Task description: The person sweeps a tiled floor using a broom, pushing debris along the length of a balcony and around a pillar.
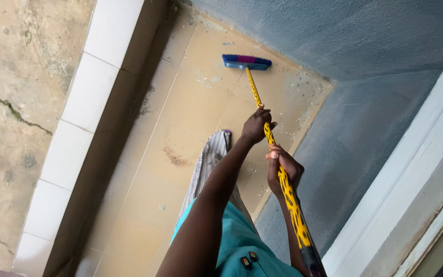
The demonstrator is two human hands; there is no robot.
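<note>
Both hands are wrapped around the broom [278,169], one ahead of the other on its long handle. The left hand [256,124] grips farther down, nearer the brush head; the right hand [282,169] is closed around the shaft behind it, closer to the body. The handle is yellow with dark spots and ends in a black tip near the person's teal shirt [237,241]. Its blue head with pink bristles [246,61] rests on the tan floor [180,118], close to the corner of the grey-blue wall [344,36]. A striped trouser leg [208,164] reaches out toward the head. The broom looks light and stiff, smooth along the shaft, so a spaced two-hand hold like this one should steer it well. White tiles [73,133] edge the floor on the far side from the wall.
</note>
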